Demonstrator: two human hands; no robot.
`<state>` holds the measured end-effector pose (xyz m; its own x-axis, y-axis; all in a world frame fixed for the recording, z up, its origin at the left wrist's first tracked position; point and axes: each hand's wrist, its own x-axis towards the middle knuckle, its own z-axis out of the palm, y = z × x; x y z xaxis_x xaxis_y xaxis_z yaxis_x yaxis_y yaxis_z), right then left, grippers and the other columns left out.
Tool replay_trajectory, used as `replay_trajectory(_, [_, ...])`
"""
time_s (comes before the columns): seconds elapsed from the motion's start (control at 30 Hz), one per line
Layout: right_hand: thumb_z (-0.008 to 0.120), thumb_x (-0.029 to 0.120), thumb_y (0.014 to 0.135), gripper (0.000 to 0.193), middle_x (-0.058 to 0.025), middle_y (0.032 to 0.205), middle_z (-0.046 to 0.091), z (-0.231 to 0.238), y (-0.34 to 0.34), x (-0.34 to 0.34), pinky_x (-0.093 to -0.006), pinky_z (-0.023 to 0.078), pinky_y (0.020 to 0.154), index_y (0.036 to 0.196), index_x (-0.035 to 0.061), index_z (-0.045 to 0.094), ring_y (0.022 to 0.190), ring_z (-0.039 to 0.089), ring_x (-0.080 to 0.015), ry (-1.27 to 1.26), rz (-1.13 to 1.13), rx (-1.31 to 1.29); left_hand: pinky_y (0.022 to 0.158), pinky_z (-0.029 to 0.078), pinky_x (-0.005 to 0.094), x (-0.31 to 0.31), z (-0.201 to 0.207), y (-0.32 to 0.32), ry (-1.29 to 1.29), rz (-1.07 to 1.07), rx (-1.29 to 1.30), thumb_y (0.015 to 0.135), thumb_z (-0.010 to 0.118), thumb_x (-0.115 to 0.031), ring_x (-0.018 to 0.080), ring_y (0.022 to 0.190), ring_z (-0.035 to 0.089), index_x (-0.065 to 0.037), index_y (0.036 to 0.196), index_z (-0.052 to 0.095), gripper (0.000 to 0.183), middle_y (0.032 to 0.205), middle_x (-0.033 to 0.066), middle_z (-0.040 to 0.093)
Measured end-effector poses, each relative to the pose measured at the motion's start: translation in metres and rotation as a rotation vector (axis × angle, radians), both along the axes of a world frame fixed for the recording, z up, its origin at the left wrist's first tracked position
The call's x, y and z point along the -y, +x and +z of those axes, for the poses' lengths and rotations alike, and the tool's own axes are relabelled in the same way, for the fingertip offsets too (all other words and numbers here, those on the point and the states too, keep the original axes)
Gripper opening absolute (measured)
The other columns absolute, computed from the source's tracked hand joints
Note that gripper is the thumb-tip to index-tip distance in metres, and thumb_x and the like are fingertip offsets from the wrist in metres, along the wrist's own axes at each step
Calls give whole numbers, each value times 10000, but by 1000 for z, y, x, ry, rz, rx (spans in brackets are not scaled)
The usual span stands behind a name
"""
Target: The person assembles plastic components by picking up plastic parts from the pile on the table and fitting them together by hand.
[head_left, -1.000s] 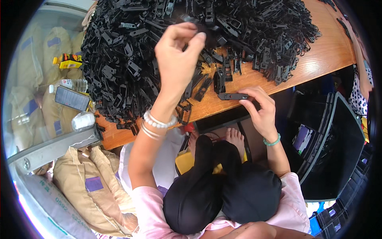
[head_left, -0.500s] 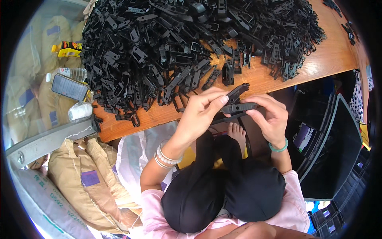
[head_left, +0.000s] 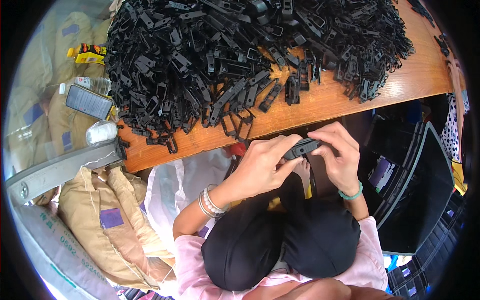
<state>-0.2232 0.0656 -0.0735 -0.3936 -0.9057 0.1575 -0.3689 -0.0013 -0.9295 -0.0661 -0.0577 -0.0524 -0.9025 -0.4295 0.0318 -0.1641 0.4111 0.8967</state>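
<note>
Between my hands, just off the table's near edge, is a small black plastic part (head_left: 303, 149), elongated, with a round hole in its side. My left hand (head_left: 267, 162) grips its left end between thumb and fingers, wearing pale bracelets at the wrist. My right hand (head_left: 341, 157), with a green bangle, has thumb and forefinger at the part's right end. Fingers cover both ends, so whether it is one piece or two fitted together I cannot tell. Beyond lies a large heap of similar black plastic parts (head_left: 200, 65).
The heap sits on a wooden table (head_left: 280, 120). At left are a phone (head_left: 89, 101), a clear bottle (head_left: 98, 85), a yellow-and-black bottle (head_left: 90, 53) and a white roll (head_left: 101, 133). Brown sacks (head_left: 85, 210) stand lower left. Stacked black trays and a dark panel (head_left: 417, 195) stand right.
Both hands have come down and nearer my body, away from the table edge. Two separate-looking black parts in them now appear as one compact piece.
</note>
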Motion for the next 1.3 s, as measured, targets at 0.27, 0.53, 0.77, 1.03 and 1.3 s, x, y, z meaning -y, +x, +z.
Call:
replay_trajectory(0.27, [642, -90, 753, 244, -115, 876, 617, -14, -13, -11, -251, 507, 620, 994, -60, 655, 736, 637, -178, 354, 183, -31, 646, 494, 352, -12, -29, 15, -260, -22, -169, 777, 731, -155, 284, 750, 610, -20, 1007, 620, 289, 874, 117, 617])
replay_trajectory(0.53, [596, -65, 826, 116, -111, 776, 624, -24, 0, 3, -245, 484, 598, 925, -66, 656, 677, 640, -162, 185, 24, 113, 613, 494, 302, 16, -25, 33, -444, 364, -95, 775, 663, 67, 241, 719, 616, 2, 958, 653, 194, 869, 121, 595])
replay_trajectory(0.77, [631, -41, 824, 84, -89, 726, 610, -10, -1, 14, -236, 441, 522, 905, -42, 655, 595, 603, -120, 96, -136, 6, 518, 457, 368, 32, -27, -46, -607, 263, 26, 806, 701, -159, 310, 630, 600, 4, 858, 609, 194, 844, 119, 548])
replay_trajectory(1.03, [662, -68, 778, 163, -75, 822, 571, -11, -30, 28, -274, 437, 495, 924, 5, 652, 573, 559, -162, -96, -548, -503, 558, 455, 283, 25, -23, -45, -499, 452, -207, 738, 738, 5, 191, 657, 561, 9, 828, 616, 151, 858, 102, 528])
replay_trajectory(1.3, [732, 13, 756, 353, -91, 993, 525, -21, -56, 5, -266, 434, 541, 1093, 51, 634, 571, 470, -129, 25, -784, -528, 484, 414, 245, -10, -39, -41, -296, 213, -267, 737, 736, 6, 133, 610, 551, 8, 815, 602, 155, 973, 132, 598])
